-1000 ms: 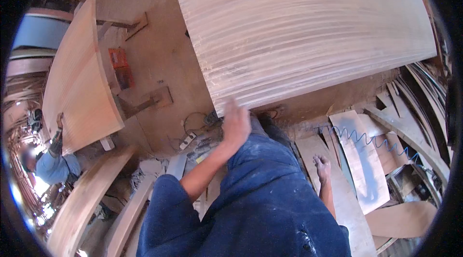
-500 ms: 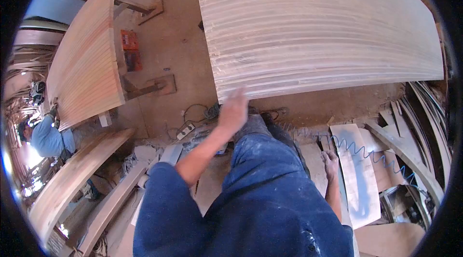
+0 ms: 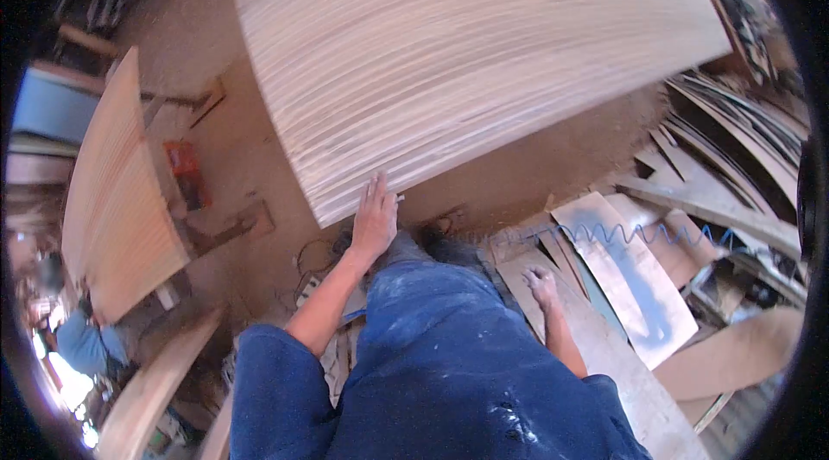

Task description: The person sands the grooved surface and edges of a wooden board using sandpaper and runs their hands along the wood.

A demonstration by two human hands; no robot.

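My left hand [image 3: 375, 220] reaches out with its fingers stretched over the near edge of a large ribbed wooden panel [image 3: 484, 54]. The fingertips overlap the panel's pale grooved surface, though I cannot tell whether they press on it. Nothing shows in this hand. My right hand [image 3: 541, 286] hangs low on the right, dusty, its fingers apart and slightly bent, with nothing visible in it. Below and beside it lie flat boards, the nearest a long pale board [image 3: 596, 343].
A board with a blue paint smear [image 3: 635, 287] lies at right under a coiled blue hose [image 3: 639, 244]. At left stand a second ribbed panel [image 3: 121, 201], a red case [image 3: 186, 171] on the floor and a co-worker in blue [image 3: 86, 343]. Curved wood strips [image 3: 734, 149] are stacked at right.
The view has turned, so the large panel now sits tilted and farther left. My left hand has its fingers stretched at the panel's edge, less blurred than before. My right hand still hangs free.
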